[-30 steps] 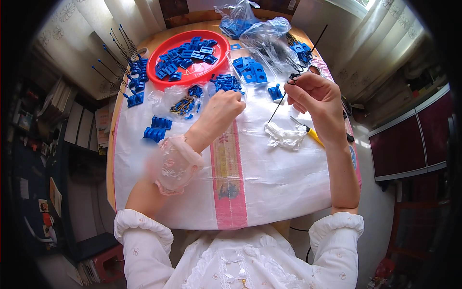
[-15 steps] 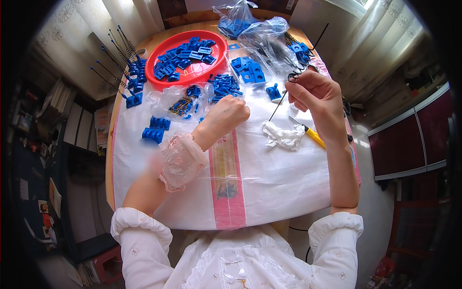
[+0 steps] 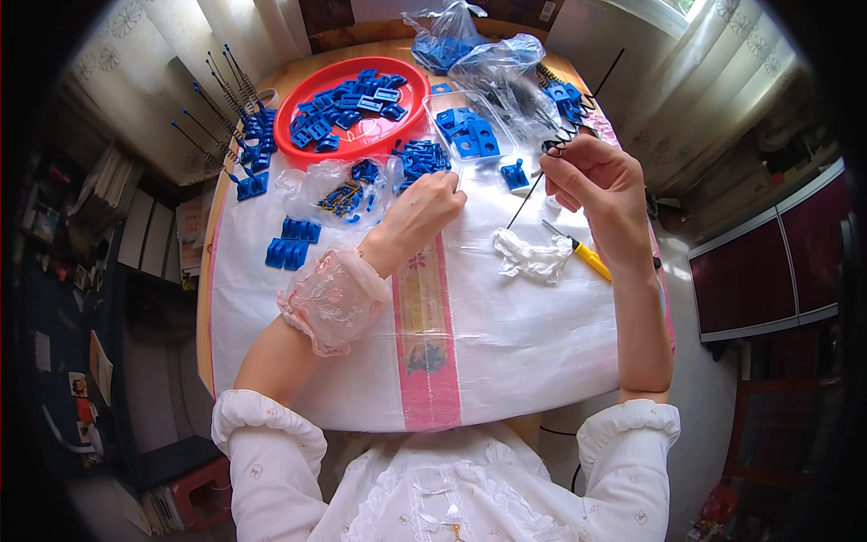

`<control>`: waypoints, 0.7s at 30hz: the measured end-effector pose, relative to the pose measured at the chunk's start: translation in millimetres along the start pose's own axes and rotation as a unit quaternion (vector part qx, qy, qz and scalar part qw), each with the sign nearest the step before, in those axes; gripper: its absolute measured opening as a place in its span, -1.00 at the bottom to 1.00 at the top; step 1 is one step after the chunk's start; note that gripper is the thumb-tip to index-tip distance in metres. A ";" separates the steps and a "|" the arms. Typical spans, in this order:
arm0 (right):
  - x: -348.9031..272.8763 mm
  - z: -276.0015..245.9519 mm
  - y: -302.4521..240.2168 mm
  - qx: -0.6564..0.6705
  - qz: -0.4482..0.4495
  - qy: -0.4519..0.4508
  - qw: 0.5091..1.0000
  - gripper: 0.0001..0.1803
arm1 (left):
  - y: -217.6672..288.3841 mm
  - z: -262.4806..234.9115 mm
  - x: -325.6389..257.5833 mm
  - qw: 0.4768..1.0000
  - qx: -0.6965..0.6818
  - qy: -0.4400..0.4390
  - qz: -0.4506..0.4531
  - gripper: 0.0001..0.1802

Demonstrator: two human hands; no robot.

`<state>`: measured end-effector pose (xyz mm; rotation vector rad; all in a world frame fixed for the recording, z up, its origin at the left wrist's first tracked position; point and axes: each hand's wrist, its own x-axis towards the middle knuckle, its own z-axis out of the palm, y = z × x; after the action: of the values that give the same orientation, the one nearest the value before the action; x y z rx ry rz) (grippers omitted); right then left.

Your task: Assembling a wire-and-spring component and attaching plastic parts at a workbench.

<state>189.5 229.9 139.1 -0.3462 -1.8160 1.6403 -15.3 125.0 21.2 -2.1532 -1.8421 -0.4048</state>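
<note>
My right hand (image 3: 603, 191) is raised over the table and pinches a thin black wire rod with a coiled spring end (image 3: 553, 155). My left hand (image 3: 421, 212) rests on the white plastic sheet (image 3: 506, 334) with its fingers curled, just below a loose pile of small blue plastic clips (image 3: 422, 159). I cannot tell whether it holds a clip. A single blue clip (image 3: 515, 173) lies between my hands.
A red round tray (image 3: 354, 110) of blue clips stands at the back. Clear plastic bags (image 3: 488, 72) lie beyond it. Several black rods with blue bases (image 3: 237, 135) stand at the left. A crumpled white glove (image 3: 531, 256) and a yellow-handled tool (image 3: 583, 255) lie right.
My left hand has slid a little right and toward the clip pile. My right hand with the wire rod has stayed in place.
</note>
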 end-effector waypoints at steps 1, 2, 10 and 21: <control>0.2 -1.4 0.1 0.004 -0.001 -0.004 1.000 -0.94 | 0.0 -0.7 -0.8 1.000 -0.011 0.017 -0.012 -0.89; 0.4 -2.0 0.1 0.007 -0.003 -0.008 1.000 -0.94 | 0.4 -1.4 -2.3 0.999 -0.021 0.035 -0.024 -0.88; -1.0 1.7 -0.1 0.053 -0.026 0.023 0.998 -0.93 | 13.4 -38.5 -9.1 0.959 -0.223 0.098 -0.142 -0.92; -5.6 9.3 -3.2 0.119 -0.036 0.029 0.992 -0.93 | 45.1 -49.7 -58.6 0.465 -0.808 0.067 -0.356 -0.82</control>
<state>188.6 218.8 140.6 -0.2171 -1.5505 1.7545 19.0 45.7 43.1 -1.1378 -2.2484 -3.4758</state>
